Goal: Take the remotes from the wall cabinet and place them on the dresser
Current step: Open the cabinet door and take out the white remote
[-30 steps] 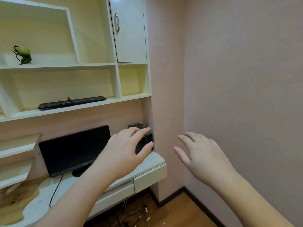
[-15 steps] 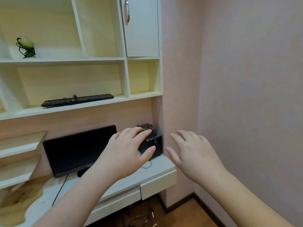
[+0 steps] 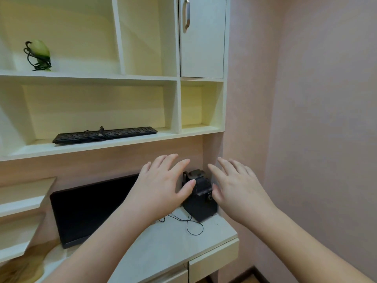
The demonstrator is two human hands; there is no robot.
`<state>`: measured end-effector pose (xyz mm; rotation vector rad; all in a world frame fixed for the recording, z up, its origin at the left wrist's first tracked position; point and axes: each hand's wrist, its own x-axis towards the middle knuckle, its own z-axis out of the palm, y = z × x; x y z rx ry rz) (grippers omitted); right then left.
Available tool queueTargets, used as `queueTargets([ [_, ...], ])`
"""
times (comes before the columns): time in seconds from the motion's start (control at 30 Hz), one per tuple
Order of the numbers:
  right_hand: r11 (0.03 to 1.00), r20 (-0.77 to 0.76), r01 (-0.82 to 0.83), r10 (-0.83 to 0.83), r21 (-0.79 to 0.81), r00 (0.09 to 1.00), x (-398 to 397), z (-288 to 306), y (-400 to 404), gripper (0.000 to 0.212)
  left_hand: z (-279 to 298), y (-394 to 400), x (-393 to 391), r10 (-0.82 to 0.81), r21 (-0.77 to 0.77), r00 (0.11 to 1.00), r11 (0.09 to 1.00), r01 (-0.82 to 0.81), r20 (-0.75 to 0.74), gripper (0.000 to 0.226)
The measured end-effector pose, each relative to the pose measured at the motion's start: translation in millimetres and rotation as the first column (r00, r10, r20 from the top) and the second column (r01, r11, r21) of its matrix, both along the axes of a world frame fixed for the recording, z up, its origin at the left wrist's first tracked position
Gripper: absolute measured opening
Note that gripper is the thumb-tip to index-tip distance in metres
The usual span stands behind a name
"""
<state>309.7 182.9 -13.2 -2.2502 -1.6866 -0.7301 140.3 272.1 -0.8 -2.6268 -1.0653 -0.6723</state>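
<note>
Both hands, left hand (image 3: pixel 161 190) and right hand (image 3: pixel 238 193), spread, grip nothing.

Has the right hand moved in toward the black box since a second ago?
Yes. The right hand has closed leftward on the black box on the desk; earlier a clear gap separated them.

A pale pink wall (image 3: pixel 316 99) is seen from twelve to four o'clock. Cream open shelving (image 3: pixel 98 78) is mounted at ten o'clock, with a closed cabinet door (image 3: pixel 204 48) and metal handle (image 3: pixel 186 13) at twelve. A white counter (image 3: pixel 169 246) with a drawer (image 3: pixel 214 260) sits at six; wood floor (image 3: pixel 251 279) shows below.
</note>
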Motion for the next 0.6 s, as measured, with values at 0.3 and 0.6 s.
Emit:
queueTargets([
  [0.3, 0.999, 0.020, -0.037, 0.036, 0.038, 0.999, 32, 14, 68, 0.051, 13, 65, 33, 0.029, 0.052, 0.999, 0.998, -0.028, -0.033, 0.070],
  [0.6, 0.981, 0.040, -0.168, 0.165, 0.097, 0.985, 118, 48, 121, 0.057, 44, 112, 116, 0.085, 0.166, 0.995, 0.983, -0.076, -0.048, 0.061],
])
